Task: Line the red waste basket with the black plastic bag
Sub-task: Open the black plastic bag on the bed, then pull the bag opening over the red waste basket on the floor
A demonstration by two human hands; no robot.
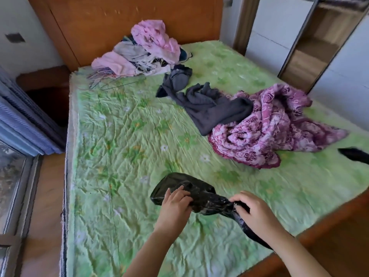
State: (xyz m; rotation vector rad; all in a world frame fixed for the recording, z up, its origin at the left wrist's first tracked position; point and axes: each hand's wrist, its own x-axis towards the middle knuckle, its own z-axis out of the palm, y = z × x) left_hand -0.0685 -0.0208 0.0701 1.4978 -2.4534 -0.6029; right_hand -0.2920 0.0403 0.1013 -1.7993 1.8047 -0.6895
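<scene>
- Head view looks down on your two bare hands over the near part of a bed (pixel 123 136) covered with a crumpled green flowered sheet.
- Your left hand (pixel 175 204) has its fingers curled and pressed onto the bunched middle of the black plastic bag (pixel 199 194), gripping a fold of it.
- Your right hand (pixel 253 210) pinches the bag's twisted narrow end between thumb and fingers; a black tail of plastic runs from that pinch down under your right wrist.
- The bag is crumpled, not spread, and its wide end rests on the sheet just beyond your left hand.
- Further up the bed lies a dark grey garment (pixel 207 108), touching a rumpled purple flowered blanket (pixel 267 128) on its right.
- Near the wooden headboard (pixel 111 23) sits a heap of pink and pale clothes (pixel 143 50), with wire hangers (pixel 107 81) just beside it.
- Another black piece (pixel 355 155) lies at the right edge of the bed; what it is, you cannot tell.
</scene>
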